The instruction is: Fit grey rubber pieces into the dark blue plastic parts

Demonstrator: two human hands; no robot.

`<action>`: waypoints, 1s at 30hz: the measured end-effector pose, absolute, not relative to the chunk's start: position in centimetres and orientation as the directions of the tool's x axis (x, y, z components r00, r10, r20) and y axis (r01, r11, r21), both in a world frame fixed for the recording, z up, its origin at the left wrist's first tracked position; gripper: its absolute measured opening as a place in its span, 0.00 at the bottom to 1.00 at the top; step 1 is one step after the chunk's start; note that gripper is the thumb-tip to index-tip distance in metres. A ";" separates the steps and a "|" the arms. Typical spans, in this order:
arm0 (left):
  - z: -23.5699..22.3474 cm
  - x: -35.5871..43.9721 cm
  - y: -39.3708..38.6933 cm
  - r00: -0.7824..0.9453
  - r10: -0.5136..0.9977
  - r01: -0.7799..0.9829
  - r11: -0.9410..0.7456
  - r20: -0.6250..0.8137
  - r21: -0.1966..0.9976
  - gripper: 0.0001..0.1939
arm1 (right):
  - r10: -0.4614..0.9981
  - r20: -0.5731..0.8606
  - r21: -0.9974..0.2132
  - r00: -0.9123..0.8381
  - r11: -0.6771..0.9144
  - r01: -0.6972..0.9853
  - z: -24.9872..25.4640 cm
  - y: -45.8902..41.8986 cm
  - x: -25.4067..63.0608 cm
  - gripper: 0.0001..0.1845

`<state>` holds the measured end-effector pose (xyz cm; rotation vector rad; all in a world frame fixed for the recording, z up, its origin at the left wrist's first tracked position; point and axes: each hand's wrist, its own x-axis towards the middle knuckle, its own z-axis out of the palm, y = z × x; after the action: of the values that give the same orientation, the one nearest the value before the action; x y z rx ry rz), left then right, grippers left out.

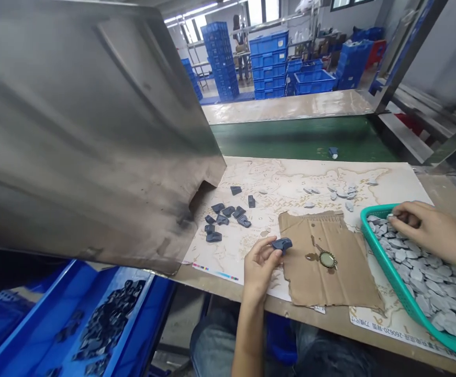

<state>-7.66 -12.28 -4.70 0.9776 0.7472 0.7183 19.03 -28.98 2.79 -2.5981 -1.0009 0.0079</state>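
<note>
Just L of cardboard scrap (330, 272): L hand (259, 264) curled, holding dk-blue molded piece (281, 244). R of scrap: R hand (437, 231) in narrow pinch on grey chip (391, 215) at teal basket (385, 262) rim, over more grey chips (420, 267). Further L of scrap: dk-blue pieces (228, 217) on printed mat (259, 178).

We are reading one line of print along a glossy white paper sheet (402, 335) that is lying on the tabletop, just below the rim of a teal plastic basket (382, 267). We are making out the digits "260620" with a dash on each side, and Chinese characters are standing on both sides of them, though these are too blurred and slanted for us to read with confidence. On a cream printed sheet (322, 175), we are seeing a small strip of colour bars (215, 272) near the edge, but we are finding no legible words beside it.
</note>
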 end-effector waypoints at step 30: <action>-4.8 -8.0 -11.2 0.500 0.835 -0.327 0.428 -0.230 0.843 0.29 | 0.997 0.040 -0.591 -0.066 0.077 0.803 0.9 -24.2 13.7 0.21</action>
<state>-8.02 -11.16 -4.79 0.8276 0.7182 0.8090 13.66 -24.17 0.95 -1.7772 -1.9241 0.5906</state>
